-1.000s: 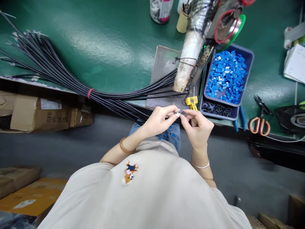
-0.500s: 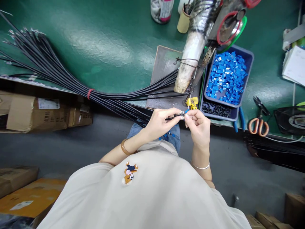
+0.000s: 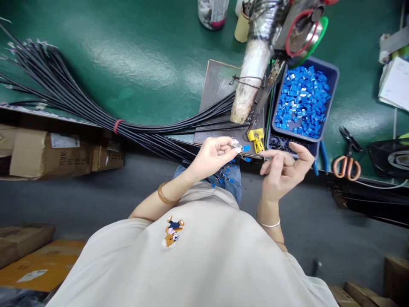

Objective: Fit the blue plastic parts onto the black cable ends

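Observation:
Pinched between the thumb and fingers of my left hand (image 3: 217, 157) is the end of a black cable; its length is mostly hidden behind the hand. A small blue connector (image 3: 246, 148) sticks out just past the fingertips, and a second blue piece hangs slightly below it. My right hand (image 3: 283, 168) is apart from the cable, fingers spread and holding nothing, at the front edge of the tray of small black parts (image 3: 277, 141). Several cable ends with blue pieces (image 3: 225, 175) lie over my lap. A yellow tool (image 3: 256, 140) sits between the two hands on the bench edge.
A black cable bundle (image 3: 137, 130) tied with a red band stretches leftward. Behind my hands stand a wrapped white tube (image 3: 247, 91) and a bin of blue connectors (image 3: 303, 100). Orange-handled scissors (image 3: 346, 168) lie at right. Cardboard boxes (image 3: 60, 151) are below the bench, left.
My right hand has let go at the cable end and moved right towards the trays, its fingers opening. My left hand stays nearly in place, and the blue connector now shows clearly.

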`<state>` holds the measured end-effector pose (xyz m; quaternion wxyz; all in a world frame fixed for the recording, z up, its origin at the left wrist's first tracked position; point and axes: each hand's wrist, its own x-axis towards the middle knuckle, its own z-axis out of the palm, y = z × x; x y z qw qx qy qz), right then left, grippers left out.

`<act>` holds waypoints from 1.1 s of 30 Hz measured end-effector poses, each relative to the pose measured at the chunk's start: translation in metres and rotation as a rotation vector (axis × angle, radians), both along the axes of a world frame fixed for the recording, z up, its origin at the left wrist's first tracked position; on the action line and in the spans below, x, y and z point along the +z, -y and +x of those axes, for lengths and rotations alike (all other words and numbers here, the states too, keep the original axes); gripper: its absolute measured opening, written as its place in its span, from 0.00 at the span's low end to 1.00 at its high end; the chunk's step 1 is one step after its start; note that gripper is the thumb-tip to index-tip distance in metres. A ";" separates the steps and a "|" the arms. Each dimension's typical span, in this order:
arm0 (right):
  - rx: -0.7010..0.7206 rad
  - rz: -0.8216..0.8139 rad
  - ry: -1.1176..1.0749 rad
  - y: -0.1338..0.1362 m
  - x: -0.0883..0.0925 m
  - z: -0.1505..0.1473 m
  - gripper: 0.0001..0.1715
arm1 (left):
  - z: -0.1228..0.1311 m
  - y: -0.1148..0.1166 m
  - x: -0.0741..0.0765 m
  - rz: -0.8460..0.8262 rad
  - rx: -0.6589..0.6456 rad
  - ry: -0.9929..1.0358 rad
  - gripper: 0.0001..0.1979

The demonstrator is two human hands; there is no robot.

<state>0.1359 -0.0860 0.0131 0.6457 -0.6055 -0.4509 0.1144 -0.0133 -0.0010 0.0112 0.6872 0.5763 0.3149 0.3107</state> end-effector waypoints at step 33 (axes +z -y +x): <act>0.221 -0.251 0.429 -0.032 0.022 0.014 0.07 | 0.024 -0.017 -0.002 -0.163 0.174 0.172 0.09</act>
